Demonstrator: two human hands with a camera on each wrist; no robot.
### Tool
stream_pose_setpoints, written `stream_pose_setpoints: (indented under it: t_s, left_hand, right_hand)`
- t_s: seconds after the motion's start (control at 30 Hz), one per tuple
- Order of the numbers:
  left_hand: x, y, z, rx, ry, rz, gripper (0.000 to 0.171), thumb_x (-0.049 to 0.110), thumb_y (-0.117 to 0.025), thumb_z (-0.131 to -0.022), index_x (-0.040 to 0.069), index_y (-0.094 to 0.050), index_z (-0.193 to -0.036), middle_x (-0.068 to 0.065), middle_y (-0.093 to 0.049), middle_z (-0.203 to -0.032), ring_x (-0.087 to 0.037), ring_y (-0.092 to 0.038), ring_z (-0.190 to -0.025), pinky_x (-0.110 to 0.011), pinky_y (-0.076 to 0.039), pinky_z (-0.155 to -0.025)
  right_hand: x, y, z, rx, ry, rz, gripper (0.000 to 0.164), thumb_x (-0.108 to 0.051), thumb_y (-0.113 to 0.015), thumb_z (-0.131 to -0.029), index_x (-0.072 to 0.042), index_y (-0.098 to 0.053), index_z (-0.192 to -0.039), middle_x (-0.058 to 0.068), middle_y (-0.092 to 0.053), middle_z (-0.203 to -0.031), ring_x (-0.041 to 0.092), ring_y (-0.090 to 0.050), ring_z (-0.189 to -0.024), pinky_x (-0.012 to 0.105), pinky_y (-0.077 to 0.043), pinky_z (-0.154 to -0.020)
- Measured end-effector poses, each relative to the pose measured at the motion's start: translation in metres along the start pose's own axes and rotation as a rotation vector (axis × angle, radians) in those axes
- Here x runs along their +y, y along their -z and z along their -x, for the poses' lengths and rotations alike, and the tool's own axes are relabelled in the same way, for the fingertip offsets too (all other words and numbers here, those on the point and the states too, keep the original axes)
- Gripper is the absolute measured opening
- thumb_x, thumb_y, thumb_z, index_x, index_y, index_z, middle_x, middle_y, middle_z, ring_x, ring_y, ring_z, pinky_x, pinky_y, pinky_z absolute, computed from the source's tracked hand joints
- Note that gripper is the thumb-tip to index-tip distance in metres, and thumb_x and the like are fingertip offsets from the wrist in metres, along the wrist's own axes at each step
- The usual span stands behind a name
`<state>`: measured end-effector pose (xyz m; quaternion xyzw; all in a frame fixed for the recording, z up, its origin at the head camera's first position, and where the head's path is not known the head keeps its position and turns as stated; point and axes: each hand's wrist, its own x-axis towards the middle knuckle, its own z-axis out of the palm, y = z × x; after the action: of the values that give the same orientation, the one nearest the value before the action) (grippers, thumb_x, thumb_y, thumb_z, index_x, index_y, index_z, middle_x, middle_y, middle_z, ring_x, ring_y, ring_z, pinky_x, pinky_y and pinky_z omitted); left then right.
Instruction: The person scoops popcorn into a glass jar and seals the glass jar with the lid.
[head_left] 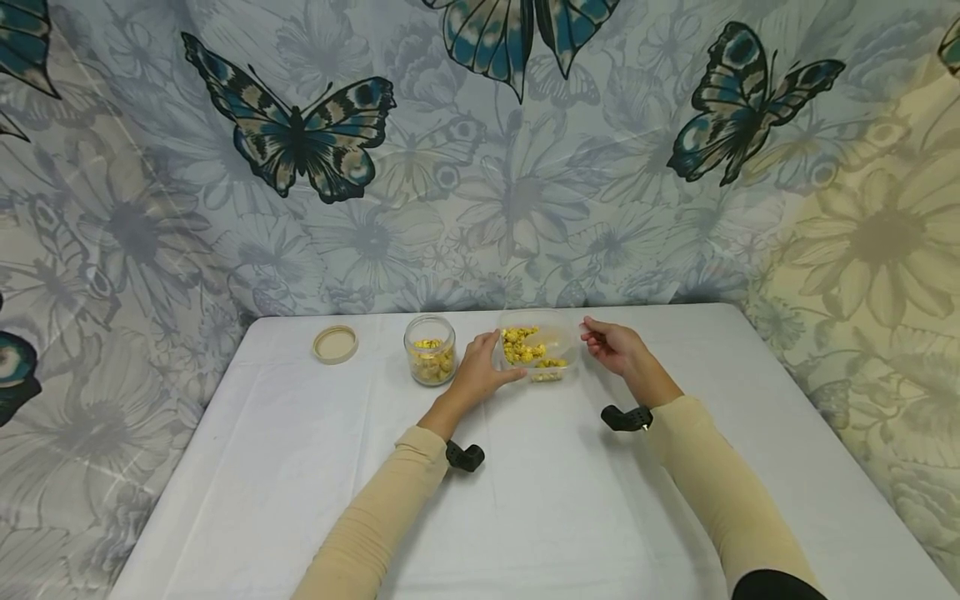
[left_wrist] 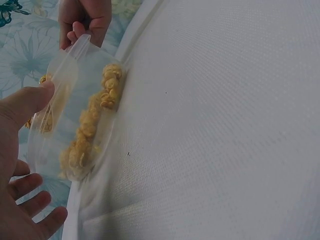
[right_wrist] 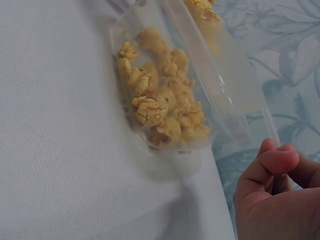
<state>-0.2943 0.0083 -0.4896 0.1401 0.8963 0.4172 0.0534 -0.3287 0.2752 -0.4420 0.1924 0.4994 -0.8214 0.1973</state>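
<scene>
A clear plastic container (head_left: 573, 367) with yellow popcorn (head_left: 522, 346) in it stands toward the far edge of the table. My left hand (head_left: 480, 367) holds its left side, the thumb at the near rim and the fingers along the left end. At the container's right side my right hand (head_left: 617, 346) pinches the thin handle of a clear spoon (right_wrist: 270, 127). The spoon's other end reaches inside, partly hidden by the frosted wall. Left of my left hand, a glass jar (head_left: 430, 337) is partly filled with popcorn.
A round beige lid (head_left: 335, 344) lies left of the jar. White cloth covers the table (head_left: 525, 500). Close behind the far table edge hangs a butterfly-and-flower patterned backdrop (head_left: 450, 208). Both wrists carry black devices.
</scene>
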Motion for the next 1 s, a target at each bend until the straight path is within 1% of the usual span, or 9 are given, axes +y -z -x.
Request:
stream_pose_setpoints:
  t_s: [0.23, 0.47, 0.73, 1.0]
  left_hand:
    - [0.0006, -0.0003, 0.0007, 0.006, 0.001, -0.003, 0.093, 0.048, -0.073, -0.084, 0.011, -0.026, -0.155, -0.013, -0.03, -0.156, -0.033, -0.029, -0.144, -0.053, -0.034, -0.114]
    - [0.0014, -0.0001, 0.0013, 0.009, 0.0, 0.014, 0.092, 0.045, -0.074, -0.084, 0.01, -0.027, -0.155, -0.013, -0.03, -0.156, -0.034, -0.029, -0.144, -0.053, -0.033, -0.115]
    - [0.0009, 0.0, 0.0002, -0.001, 0.013, 0.014, 0.092, 0.046, -0.074, -0.084, 0.011, -0.026, -0.155, -0.012, -0.03, -0.156, -0.033, -0.029, -0.145, -0.052, -0.033, -0.115]
    - [0.0029, 0.0036, 0.0001, -0.019, 0.028, 0.003, 0.092, 0.046, -0.075, -0.083, 0.012, -0.028, -0.155, -0.013, -0.03, -0.156, -0.032, -0.029, -0.145, -0.051, -0.033, -0.115]
  right_hand:
    - [0.0, -0.0013, 0.0024, 0.011, 0.0, -0.006, 0.034, -0.014, -0.05, -0.102, -0.004, -0.067, -0.074, 0.006, -0.063, -0.062, 0.008, -0.05, -0.054, 0.017, -0.042, -0.048]
    - [-0.0005, -0.0012, 0.0027, 0.011, 0.012, -0.006, 0.032, -0.014, -0.051, -0.101, -0.005, -0.066, -0.075, 0.005, -0.063, -0.062, 0.008, -0.051, -0.054, 0.017, -0.043, -0.048]
    - [-0.0012, -0.001, 0.0045, -0.013, 0.013, -0.008, 0.034, -0.015, -0.049, -0.102, -0.004, -0.067, -0.074, 0.005, -0.063, -0.062, 0.008, -0.051, -0.053, 0.017, -0.042, -0.048]
    - [-0.0024, -0.0035, 0.0062, 0.02, 0.026, -0.012, 0.034, -0.014, -0.05, -0.102, -0.005, -0.066, -0.073, 0.005, -0.062, -0.061, 0.008, -0.05, -0.052, 0.017, -0.042, -0.047]
